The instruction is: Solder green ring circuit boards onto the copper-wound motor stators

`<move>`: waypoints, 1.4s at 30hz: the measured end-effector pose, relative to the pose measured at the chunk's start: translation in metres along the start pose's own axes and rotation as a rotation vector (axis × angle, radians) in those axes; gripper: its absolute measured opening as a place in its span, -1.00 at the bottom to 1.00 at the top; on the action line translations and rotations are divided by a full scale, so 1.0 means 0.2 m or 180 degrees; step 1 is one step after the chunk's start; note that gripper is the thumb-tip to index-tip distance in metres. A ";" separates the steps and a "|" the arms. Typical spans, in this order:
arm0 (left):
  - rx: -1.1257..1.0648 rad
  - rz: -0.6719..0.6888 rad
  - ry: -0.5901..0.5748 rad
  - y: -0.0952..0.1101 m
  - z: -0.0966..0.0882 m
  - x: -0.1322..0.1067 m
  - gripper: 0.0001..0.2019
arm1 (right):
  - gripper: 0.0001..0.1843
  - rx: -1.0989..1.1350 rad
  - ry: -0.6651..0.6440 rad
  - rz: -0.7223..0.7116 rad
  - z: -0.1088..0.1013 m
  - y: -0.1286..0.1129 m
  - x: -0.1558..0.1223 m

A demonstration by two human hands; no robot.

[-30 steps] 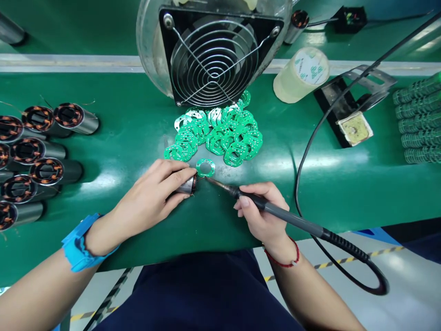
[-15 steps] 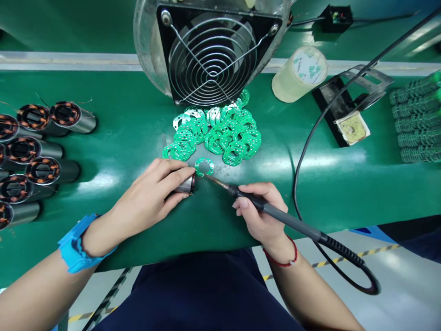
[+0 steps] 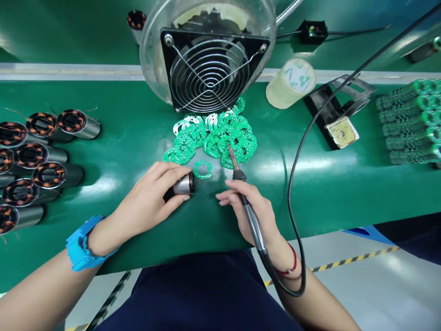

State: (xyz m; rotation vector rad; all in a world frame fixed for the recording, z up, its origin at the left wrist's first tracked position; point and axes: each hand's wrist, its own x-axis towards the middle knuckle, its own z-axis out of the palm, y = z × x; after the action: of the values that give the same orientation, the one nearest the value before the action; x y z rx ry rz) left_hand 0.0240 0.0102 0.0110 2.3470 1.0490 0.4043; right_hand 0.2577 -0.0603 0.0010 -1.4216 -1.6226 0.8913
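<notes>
My left hand (image 3: 160, 188) is closed around a metal motor stator (image 3: 182, 185) lying on its side on the green bench. A thin wire runs from the stator's right end toward a single ring-shaped green circuit board (image 3: 202, 170) just beside it. My right hand (image 3: 253, 209) holds a soldering iron (image 3: 254, 225), its handle resting between thumb and fingers. The iron's tip points away from me, over the near edge of a pile of green circuit boards (image 3: 213, 140); whether it touches them I cannot tell.
A fan with a wire guard (image 3: 210, 76) stands behind the pile. Several stators (image 3: 50, 174) lie at left. To the right are a tape roll (image 3: 291, 85), a soldering stand with a sponge (image 3: 342, 132), and stacked circuit boards (image 3: 409, 122). The iron's cable (image 3: 292, 184) loops at right.
The soldering iron has swung from pointing left at the single board to pointing forward over the pile. My right hand's fingers have loosened. The left hand still holds the stator.
</notes>
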 end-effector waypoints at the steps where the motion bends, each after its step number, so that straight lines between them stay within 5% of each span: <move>1: -0.0088 -0.0076 0.0021 0.01 0.00 0.00 -0.67 | -0.72 -0.0056 -0.0022 0.0025 0.01 -0.01 0.01; 6: -0.0669 -0.0486 0.0127 0.05 -0.02 -0.02 -0.66 | -0.65 -0.0127 0.0046 0.0346 0.07 -0.04 0.04; 14: -0.2220 -0.0826 0.0056 0.10 0.07 -0.06 -0.59 | -0.64 0.0935 0.0850 0.0365 0.16 -0.09 0.08; 19: -0.0944 -0.0336 -0.0194 0.09 0.10 0.00 -0.67 | -0.69 0.0742 -0.0073 0.0239 0.08 -0.07 0.15; 22: -0.0225 -0.0272 -0.0245 0.08 0.07 0.02 -0.71 | -0.63 -0.0241 0.0050 -0.0157 0.06 -0.07 0.16; 25: -0.0088 -0.0333 -0.0310 0.08 0.04 0.01 -0.77 | -0.48 -0.0970 0.0206 -0.0653 0.07 -0.08 0.12; 28: -0.0050 -0.0354 -0.0242 0.06 0.03 -0.01 -0.86 | -0.45 -0.1194 -0.0196 -0.1008 0.09 -0.08 0.08; 34: -0.0343 -0.0434 -0.0171 0.05 -0.01 -0.01 -0.80 | -0.52 -0.0989 -0.0765 -0.0978 0.08 -0.03 0.13; 38: -0.0653 -0.0716 0.0479 -0.03 -0.16 0.06 -0.80 | -0.50 -0.0951 -0.0879 -0.1197 0.07 -0.02 0.17; 42: -0.0404 -0.1569 0.1528 -0.27 -0.40 0.28 -0.91 | -0.39 -0.0735 -0.0610 -0.1252 0.05 0.00 0.16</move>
State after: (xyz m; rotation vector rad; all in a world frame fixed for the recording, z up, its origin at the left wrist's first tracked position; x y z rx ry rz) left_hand -0.0084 0.1097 0.0474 1.8280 1.7113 0.8306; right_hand 0.2467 -0.0284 0.0000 -1.1280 -2.1143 0.6399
